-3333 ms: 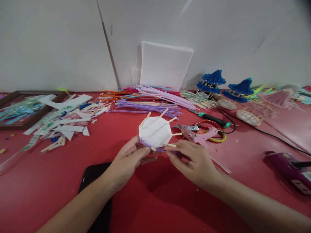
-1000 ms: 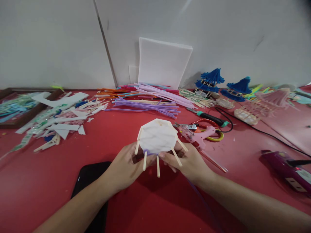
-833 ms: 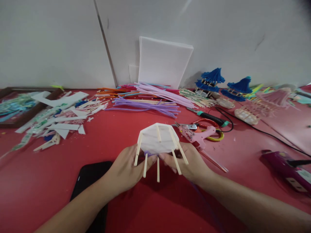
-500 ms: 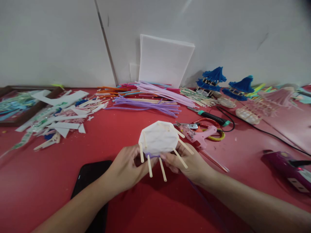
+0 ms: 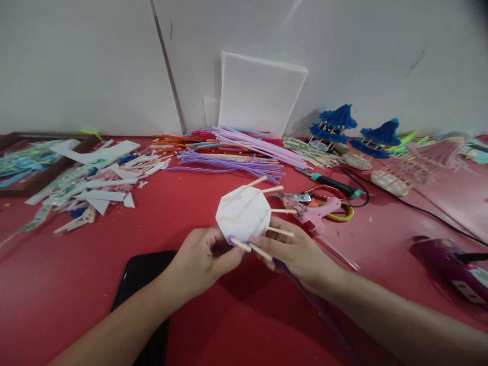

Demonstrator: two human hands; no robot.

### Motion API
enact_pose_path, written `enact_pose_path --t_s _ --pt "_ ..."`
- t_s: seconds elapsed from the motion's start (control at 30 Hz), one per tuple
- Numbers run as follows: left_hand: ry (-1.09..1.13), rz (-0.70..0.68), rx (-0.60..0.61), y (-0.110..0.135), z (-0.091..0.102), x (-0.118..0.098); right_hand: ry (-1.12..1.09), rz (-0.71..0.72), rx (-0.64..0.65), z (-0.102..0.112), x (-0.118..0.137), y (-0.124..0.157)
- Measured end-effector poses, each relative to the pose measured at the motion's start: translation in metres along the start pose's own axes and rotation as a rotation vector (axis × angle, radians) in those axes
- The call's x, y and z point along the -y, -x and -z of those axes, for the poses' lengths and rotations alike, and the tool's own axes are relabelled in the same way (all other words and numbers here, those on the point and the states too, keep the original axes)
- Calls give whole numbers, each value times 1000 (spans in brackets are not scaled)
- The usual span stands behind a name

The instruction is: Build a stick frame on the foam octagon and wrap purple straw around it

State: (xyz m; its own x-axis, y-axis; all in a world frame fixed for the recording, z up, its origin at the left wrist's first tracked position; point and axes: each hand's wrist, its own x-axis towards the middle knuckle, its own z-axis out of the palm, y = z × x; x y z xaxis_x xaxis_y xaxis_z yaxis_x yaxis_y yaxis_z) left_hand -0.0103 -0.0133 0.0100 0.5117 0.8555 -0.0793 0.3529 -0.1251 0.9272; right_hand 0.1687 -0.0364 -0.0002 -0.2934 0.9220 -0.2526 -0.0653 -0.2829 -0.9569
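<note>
White octagonal foam piece was tilted up, wooden sticks radiating off its rim, purple pipe cleaner trailing from lower edge.

Even, soft overhead light; faint shadows under the forearms at lower centre. Edges bowed by wide-angle distortion, right side slightly blurred.

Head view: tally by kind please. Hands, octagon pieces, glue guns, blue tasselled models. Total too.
Hands: 2, left hand and right hand, both gripping the octagon
white octagon piece, with sticks: 1
Glue guns: 2, pink glue gun and purple glue gun
blue tasselled models: 2
Total: 7
</note>
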Motion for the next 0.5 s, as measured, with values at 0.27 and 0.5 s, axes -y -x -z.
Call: enact_pose_path --t_s 0.27,0.5 --pt "332 83 -132 -1 4 -2 1179 344 -419 103 50 18" --pt "427 139 -225 -4 6 3 1608 272 -167 128 30 13"
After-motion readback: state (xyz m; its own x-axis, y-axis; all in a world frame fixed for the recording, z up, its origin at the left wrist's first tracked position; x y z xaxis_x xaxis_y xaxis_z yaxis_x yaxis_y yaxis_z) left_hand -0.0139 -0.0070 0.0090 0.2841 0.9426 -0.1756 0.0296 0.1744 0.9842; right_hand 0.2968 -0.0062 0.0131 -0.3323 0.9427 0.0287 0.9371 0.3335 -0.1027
